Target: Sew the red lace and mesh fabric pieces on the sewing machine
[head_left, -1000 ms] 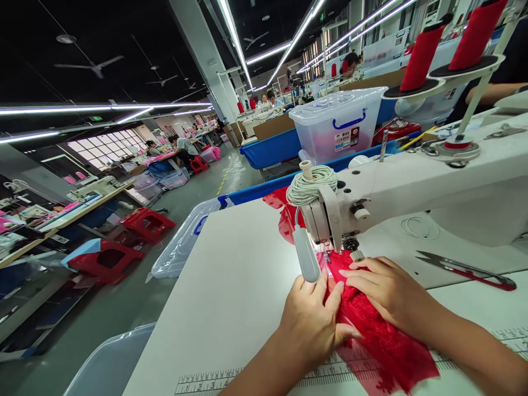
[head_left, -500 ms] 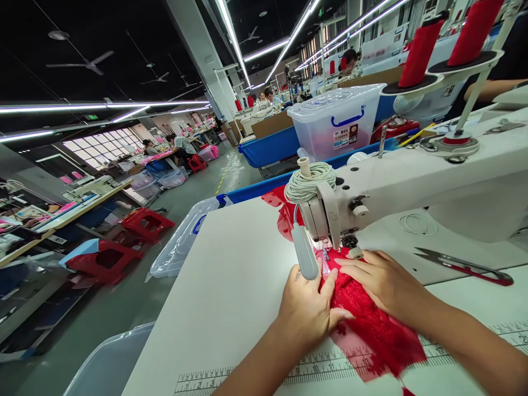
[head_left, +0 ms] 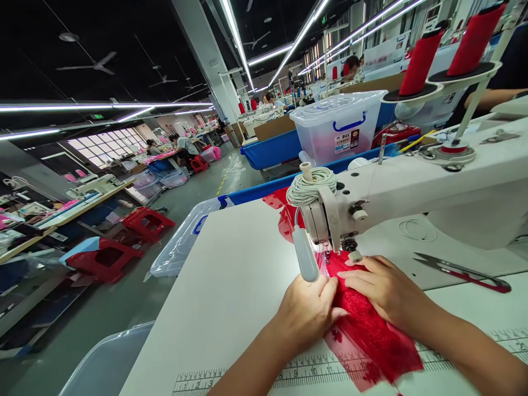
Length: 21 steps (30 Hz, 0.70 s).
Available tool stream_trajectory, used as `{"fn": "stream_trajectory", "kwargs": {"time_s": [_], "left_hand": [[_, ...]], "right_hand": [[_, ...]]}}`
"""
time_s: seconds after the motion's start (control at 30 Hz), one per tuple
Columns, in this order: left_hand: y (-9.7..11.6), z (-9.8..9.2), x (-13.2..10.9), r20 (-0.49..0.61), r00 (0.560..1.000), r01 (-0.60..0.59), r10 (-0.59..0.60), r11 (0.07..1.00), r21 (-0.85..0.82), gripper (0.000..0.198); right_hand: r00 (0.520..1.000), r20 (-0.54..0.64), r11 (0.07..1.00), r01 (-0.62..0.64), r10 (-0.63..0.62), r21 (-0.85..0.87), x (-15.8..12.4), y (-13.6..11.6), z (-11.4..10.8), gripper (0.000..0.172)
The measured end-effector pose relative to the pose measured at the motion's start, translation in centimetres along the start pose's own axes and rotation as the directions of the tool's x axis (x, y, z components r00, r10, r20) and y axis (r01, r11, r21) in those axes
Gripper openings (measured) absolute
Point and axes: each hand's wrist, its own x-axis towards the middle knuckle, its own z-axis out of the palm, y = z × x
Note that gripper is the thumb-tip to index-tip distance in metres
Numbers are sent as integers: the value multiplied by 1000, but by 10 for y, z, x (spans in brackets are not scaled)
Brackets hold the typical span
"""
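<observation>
A piece of red lace fabric with a sheer red part lies under the head of a white sewing machine. My left hand is closed on the fabric's left edge, thumb and fingers pressed together just in front of the needle area. On the right side of the lace, my right hand grips and presses the cloth, its fingers bent toward the needle. A grey lamp hangs beside the needle and partly covers it. More sheer red cloth lies behind the machine head.
Thread snips lie right of my right hand. A printed ruler runs along the table front. Red thread cones stand above the machine. Beyond are a lidded plastic box, red stools and several people at machines.
The fabric has moved slightly toward the left, and my left fingers have drawn closer together. My right hand has shifted a little down on the lace. The camera view has turned slightly.
</observation>
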Motion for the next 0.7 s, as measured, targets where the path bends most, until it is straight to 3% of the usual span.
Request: {"fn": "stream_trajectory", "kwargs": {"time_s": [0.3, 0.7], "left_hand": [[8, 1, -5, -171, 985, 18, -14, 1000, 23, 72], [12, 3, -6, -159, 987, 46, -34, 996, 73, 71]], "right_hand": [[998, -39, 999, -52, 52, 14, 2, -2, 1, 35], [996, -37, 997, -78, 78, -4, 1, -3, 2, 31]]}}
